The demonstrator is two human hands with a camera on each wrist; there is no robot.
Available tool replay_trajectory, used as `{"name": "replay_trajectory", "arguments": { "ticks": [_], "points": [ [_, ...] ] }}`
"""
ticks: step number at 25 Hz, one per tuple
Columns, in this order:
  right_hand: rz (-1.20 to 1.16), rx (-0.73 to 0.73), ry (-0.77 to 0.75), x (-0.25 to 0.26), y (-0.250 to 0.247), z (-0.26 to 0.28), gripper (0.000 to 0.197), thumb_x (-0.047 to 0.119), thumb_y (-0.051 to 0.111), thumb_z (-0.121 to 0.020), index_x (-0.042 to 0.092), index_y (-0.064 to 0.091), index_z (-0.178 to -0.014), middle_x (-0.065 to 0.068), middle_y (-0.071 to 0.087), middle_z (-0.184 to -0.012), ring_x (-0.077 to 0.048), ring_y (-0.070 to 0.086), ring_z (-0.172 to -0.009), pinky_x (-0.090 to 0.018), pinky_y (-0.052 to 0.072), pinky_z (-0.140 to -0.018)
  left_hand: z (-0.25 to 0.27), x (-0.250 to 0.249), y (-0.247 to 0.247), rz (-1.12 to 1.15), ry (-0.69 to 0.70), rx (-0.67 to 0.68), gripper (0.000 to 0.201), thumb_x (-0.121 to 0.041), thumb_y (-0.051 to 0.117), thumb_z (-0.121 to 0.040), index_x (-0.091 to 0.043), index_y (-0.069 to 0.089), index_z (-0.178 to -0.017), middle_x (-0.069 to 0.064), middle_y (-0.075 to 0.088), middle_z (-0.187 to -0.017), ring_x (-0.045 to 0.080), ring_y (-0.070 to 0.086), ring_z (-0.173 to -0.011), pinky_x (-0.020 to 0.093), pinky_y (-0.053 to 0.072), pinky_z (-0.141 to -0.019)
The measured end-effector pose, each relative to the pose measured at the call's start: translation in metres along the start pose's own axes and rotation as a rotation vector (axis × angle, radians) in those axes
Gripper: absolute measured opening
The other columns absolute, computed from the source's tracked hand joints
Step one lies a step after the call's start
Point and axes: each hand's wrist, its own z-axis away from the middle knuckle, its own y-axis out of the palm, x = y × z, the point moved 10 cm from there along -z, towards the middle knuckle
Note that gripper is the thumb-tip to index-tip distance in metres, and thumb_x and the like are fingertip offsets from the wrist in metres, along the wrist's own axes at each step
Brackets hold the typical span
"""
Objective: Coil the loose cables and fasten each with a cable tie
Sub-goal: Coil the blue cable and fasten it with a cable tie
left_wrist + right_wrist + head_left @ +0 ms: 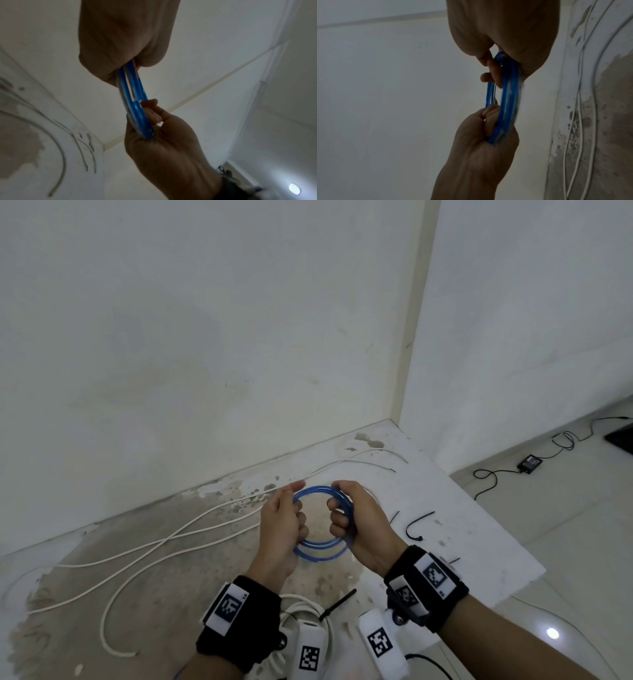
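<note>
**Blue coil held in both hands, no tie on it yet**

Both hands are gripping the blue cable coil (320,520) in the air above the desk (462,529). Left hand (282,525) is curling its fingers (301,527) round the coil's left arc; right hand (359,522) is doing the same on the right arc, fingers (337,517) hooked through the ring from inside. Neither set of fingers is spread; both are wrapped on the strands.

Handling, as I judge it:
- Light, several turns of thin round jacket, looking glossy, so probably slippery.
- Springy: the turns are already fanning apart at the bottom, between the two palms. Release one side and it will likely unwind.
- Best hold is one hand pinching all strands together at a single point, leaving the opposite arc free for the tie.

Black cable ties (416,525) are lying on the desk just right of the right-hand fingers, apart from them. Another black tie (339,604) is lying below the wrists.

White cable (191,535) is trailing loose across the desk, left of and beyond the left-hand fingers, uncoiled. A white coil (308,606) is sitting under the left wrist; cannot tell if it is tied.

Containers: none in view.
</note>
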Motion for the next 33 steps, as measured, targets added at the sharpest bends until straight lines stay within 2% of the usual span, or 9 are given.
{"name": "replay_trajectory", "arguments": {
  "ticks": [2, 5, 8, 12, 16, 20, 26, 29, 33],
  "points": [
    [-0.110, 0.033, 0.019, -0.001, -0.001, -0.003, 0.015, 0.021, 0.043, -0.105, 0.011, 0.054, -0.103, 0.000, 0.047, -0.062, -0.011, 0.033, -0.045, -0.024, 0.035, -0.043, -0.003, 0.003, 0.000, 0.079, -0.017, -0.041, 0.029, -0.016, 0.034, -0.104, -0.014, 0.063, -0.105, -0.004, 0.029, -0.056, 0.007, 0.020, -0.040, 0.019, 0.019, -0.036],
    [0.001, -0.045, -0.036, 0.011, -0.013, -0.014, 0.016, 0.019, 0.040, -0.106, 0.010, 0.052, -0.099, 0.004, 0.035, -0.055, -0.009, 0.022, -0.043, -0.021, 0.021, -0.039, -0.004, 0.004, 0.013, -0.077, 0.042, 0.024, 0.032, -0.013, 0.027, -0.103, -0.012, 0.059, -0.107, -0.004, 0.031, -0.053, 0.010, 0.028, -0.041, 0.025, 0.036, -0.040],
    [0.229, -0.074, -0.128, 0.033, -0.021, -0.022, 0.016, 0.017, 0.043, -0.105, 0.009, 0.054, -0.096, 0.004, 0.033, -0.055, -0.009, 0.022, -0.043, -0.021, 0.020, -0.040, -0.013, 0.006, 0.022, -0.273, 0.045, 0.082, 0.033, -0.016, 0.026, -0.103, -0.011, 0.058, -0.104, 0.004, 0.051, -0.056, 0.020, 0.053, -0.044, 0.042, 0.056, -0.059],
    [0.474, 0.076, -0.098, 0.045, -0.018, -0.028, 0.018, 0.017, 0.044, -0.105, 0.009, 0.055, -0.093, 0.005, 0.035, -0.056, -0.009, 0.022, -0.044, -0.022, 0.020, -0.040, -0.036, -0.008, 0.035, -0.444, 0.070, 0.151, 0.035, -0.031, 0.029, -0.103, -0.018, 0.059, -0.115, 0.007, 0.073, -0.091, 0.023, 0.072, -0.075, 0.037, 0.057, -0.074],
    [0.518, 0.128, -0.101, 0.051, -0.019, -0.032, 0.017, 0.020, 0.044, -0.105, 0.011, 0.049, -0.091, 0.004, 0.036, -0.058, -0.009, 0.022, -0.045, -0.022, 0.021, -0.041, -0.028, -0.009, 0.086, -0.780, 0.178, 0.383, 0.045, -0.039, 0.024, -0.105, -0.015, 0.057, -0.084, 0.001, 0.059, -0.066, 0.018, 0.052, -0.053, 0.032, 0.045, -0.060],
    [0.479, 0.108, -0.124, 0.054, -0.033, -0.038, 0.014, 0.024, 0.041, -0.105, 0.013, 0.045, -0.097, -0.002, 0.049, -0.065, -0.013, 0.034, -0.049, -0.025, 0.034, -0.047, -0.035, -0.015, 0.089, -0.797, 0.295, 0.190, 0.048, -0.036, 0.032, -0.104, -0.016, 0.057, -0.068, -0.004, 0.037, -0.053, 0.013, 0.033, -0.047, 0.031, 0.032, -0.057],
    [0.787, 0.140, -0.087, 0.042, -0.096, -0.065, 0.023, 0.028, 0.050, -0.103, 0.006, 0.057, -0.104, -0.008, 0.068, -0.083, -0.017, 0.062, -0.068, -0.026, 0.051, -0.062, -0.043, -0.005, 0.068, -0.908, 0.314, 0.127, 0.046, -0.038, 0.034, -0.104, -0.019, 0.071, -0.083, -0.008, 0.056, -0.067, 0.010, 0.051, -0.061, 0.027, 0.035, -0.058],
    [1.247, 0.021, 0.000, 0.016, -0.168, -0.090, 0.011, 0.024, 0.056, -0.099, 0.014, 0.060, -0.097, -0.004, 0.065, -0.088, -0.014, 0.059, -0.066, -0.027, 0.050, -0.065, -0.046, 0.008, 0.047, -0.896, 0.277, 0.114, 0.043, -0.038, 0.035, -0.104, -0.021, 0.070, -0.085, -0.002, 0.058, -0.067, 0.014, 0.053, -0.061, 0.024, 0.035, -0.056],
    [1.764, 0.080, 0.098, -0.044, -0.211, -0.105, 0.024, 0.027, 0.059, -0.096, 0.019, 0.053, -0.118, -0.004, 0.046, -0.112, -0.022, 0.051, -0.084, -0.031, 0.045, -0.079, -0.042, 0.013, 0.028, -0.861, 0.242, 0.091, 0.040, -0.039, 0.037, -0.103, -0.025, 0.069, -0.082, 0.008, 0.059, -0.065, 0.031, 0.054, -0.060, 0.033, 0.040, -0.059]
  ]
}}
